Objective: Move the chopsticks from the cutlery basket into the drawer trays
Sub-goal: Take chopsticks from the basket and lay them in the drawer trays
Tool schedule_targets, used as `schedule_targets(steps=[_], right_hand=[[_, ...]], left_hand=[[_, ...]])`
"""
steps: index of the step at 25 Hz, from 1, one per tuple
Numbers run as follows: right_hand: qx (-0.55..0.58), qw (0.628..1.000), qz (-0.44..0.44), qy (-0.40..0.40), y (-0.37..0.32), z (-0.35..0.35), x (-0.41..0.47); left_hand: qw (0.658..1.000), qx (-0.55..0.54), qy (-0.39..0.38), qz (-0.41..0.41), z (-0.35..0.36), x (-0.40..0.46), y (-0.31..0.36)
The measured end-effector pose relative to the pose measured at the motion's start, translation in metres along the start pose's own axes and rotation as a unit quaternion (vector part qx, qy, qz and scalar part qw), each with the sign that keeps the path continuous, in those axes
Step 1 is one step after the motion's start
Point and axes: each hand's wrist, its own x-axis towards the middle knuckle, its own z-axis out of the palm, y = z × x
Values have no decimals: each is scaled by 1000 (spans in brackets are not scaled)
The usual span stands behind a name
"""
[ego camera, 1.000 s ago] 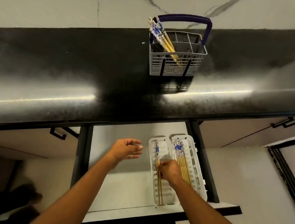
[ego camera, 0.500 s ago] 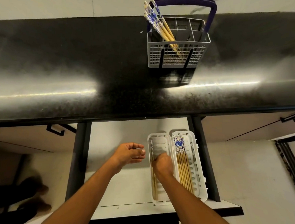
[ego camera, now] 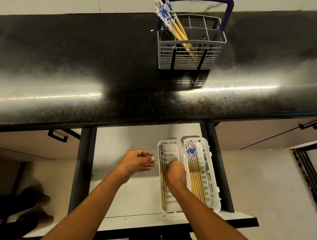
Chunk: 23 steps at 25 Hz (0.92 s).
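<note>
Right hand (ego camera: 175, 173) curled over left tray (ego camera: 171, 147), grip unclear; left hand (ego camera: 136, 162) open, empty beside it.

Countertop (ego camera: 83, 65): polished black speckled stone, glossy, with bright streaks of reflected light. Cutlery basket (ego camera: 189, 56): matt grey plastic lattice with a smooth dark blue handle (ego camera: 226, 12). Chopsticks (ego camera: 173, 24): pale wood shafts, tops glazed white with blue pattern. Drawer trays (ego camera: 213, 176): smooth white slotted plastic with a slight sheen. Drawer floor (ego camera: 127, 142): plain matt off-white panel.
</note>
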Motion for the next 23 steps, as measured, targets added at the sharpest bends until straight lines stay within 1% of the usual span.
schedule_targets(steps=[2, 4, 8, 10, 12, 14, 16, 19, 20, 23], right_hand=[[38, 999, -22, 7, -11, -24, -3], [89, 994, -57, 33, -25, -63, -5], [153, 972, -125, 127, -54, -148, -6], [186, 958, -146, 164, -65, -180, -6], [230, 944, -159, 177, -74, -202, -5], [253, 933, -172, 188, -81, -219, -4], [253, 931, -180, 192, -86, -228, 0], [258, 927, -193, 192, -86, -236, 5], [265, 925, -194, 191, -86, -239, 7], [280, 923, -188, 186, -79, -246, 12]], left_hand=[[1000, 11, 5, 20, -3, -5, 11], [998, 16, 5, 61, -3, -13, 35], [985, 2, -8, 175, 2, -20, 124], [972, -20, 5, 235, 9, -17, 178], [954, -26, 58, 292, 18, -9, 228], [935, -33, 130, 328, 28, 6, 271], [920, -12, 198, 337, 38, 29, 299], [887, 84, 306, 335, 55, 56, 323], [878, 97, 328, 334, 61, 60, 327], [867, 79, 360, 334, 75, 69, 336]])
